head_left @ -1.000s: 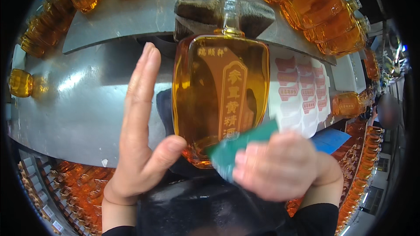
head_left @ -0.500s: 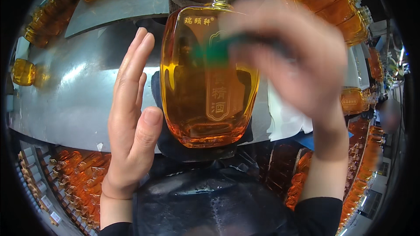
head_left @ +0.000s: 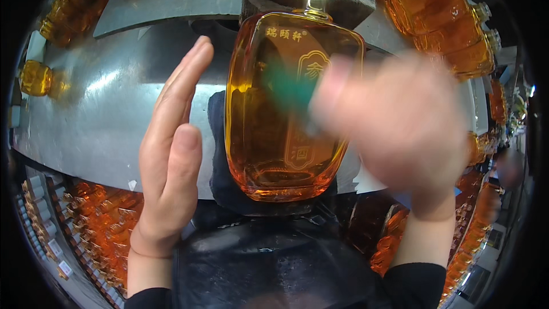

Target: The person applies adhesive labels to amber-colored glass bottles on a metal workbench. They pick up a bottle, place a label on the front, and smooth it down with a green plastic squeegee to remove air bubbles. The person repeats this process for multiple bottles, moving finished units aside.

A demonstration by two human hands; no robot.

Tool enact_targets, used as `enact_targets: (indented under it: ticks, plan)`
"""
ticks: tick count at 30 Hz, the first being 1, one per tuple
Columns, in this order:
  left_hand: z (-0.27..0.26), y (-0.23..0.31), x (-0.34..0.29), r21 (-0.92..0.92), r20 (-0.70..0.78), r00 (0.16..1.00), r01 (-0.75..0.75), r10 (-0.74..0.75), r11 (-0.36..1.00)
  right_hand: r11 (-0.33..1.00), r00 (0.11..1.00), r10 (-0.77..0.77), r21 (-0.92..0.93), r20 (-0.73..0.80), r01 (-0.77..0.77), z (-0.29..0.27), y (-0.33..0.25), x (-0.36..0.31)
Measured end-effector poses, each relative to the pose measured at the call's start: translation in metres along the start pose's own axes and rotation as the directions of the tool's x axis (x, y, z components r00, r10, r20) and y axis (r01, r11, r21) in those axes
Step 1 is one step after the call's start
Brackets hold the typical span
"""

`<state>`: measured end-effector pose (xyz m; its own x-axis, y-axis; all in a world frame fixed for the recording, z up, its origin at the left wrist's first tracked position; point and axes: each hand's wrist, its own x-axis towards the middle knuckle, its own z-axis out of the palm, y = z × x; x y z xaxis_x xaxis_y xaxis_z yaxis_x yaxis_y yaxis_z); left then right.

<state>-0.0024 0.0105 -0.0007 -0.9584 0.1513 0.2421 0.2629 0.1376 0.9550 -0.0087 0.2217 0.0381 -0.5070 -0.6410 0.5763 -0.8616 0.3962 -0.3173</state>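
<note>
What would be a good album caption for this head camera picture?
Left hand held flat beside an amber glass bottle while the blurred right hand moves a green piece over its face.

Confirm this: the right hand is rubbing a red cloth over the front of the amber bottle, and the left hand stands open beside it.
Not quite. In the head view the cloth is green, not red. The blurred right hand rubs it over the amber bottle, left hand open beside it.

Amber bottles (head_left: pixel 440 17) on steel bench (head_left: pixel 108 109)
</note>
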Motion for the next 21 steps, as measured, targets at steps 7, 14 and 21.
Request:
enact_targets:
  ticks: [7,14,21]
  plan:
    - [0.016,-0.017,0.038,-0.558,0.326,0.914,0.393,-0.243,0.731,0.937,0.934,0.332,0.072,0.131,-0.343,-0.054,-0.025,-0.023]
    - [0.008,0.041,0.026,-0.291,0.548,0.796,-0.106,0.257,0.951,0.923,0.927,0.37,-0.088,-0.058,-0.373,-0.088,-0.046,0.004]
    - [-0.089,-0.026,0.003,-0.068,-0.017,0.999,-0.051,0.049,0.996,0.772,0.794,0.39,-0.305,-0.466,-0.558,-0.193,-0.003,-0.005]
